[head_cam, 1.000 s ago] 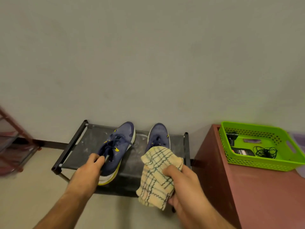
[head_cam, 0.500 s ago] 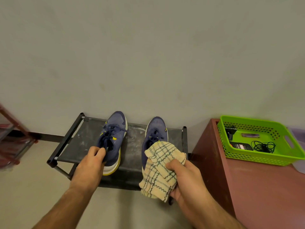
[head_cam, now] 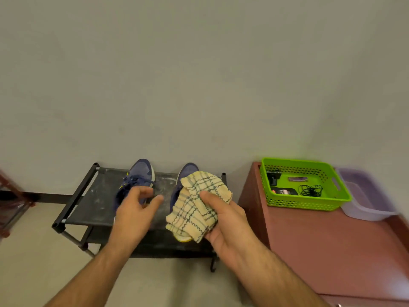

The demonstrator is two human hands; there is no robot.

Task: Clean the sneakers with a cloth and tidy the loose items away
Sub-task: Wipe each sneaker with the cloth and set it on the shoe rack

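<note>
Two navy sneakers stand side by side on a black shoe rack [head_cam: 88, 196] against the wall. The left sneaker [head_cam: 138, 176] has yellow marks and blue laces. My left hand [head_cam: 135, 209] hovers just over its heel end with fingers relaxed and holds nothing. The right sneaker [head_cam: 187, 171] is mostly hidden behind a yellow checked cloth [head_cam: 194, 204]. My right hand [head_cam: 223, 220] grips that crumpled cloth in front of the right sneaker.
A green plastic basket [head_cam: 309, 204] with a black cable, a charger and small packets sits on a reddish-brown cabinet [head_cam: 321, 251] to the right. A pale purple tub [head_cam: 365, 196] stands behind it. A red rack [head_cam: 13, 196] is at the far left edge.
My left hand has let go of the left sneaker, which now stands straight on the rack. The hand has opened and drawn back. The cloth has risen over the right sneaker.
</note>
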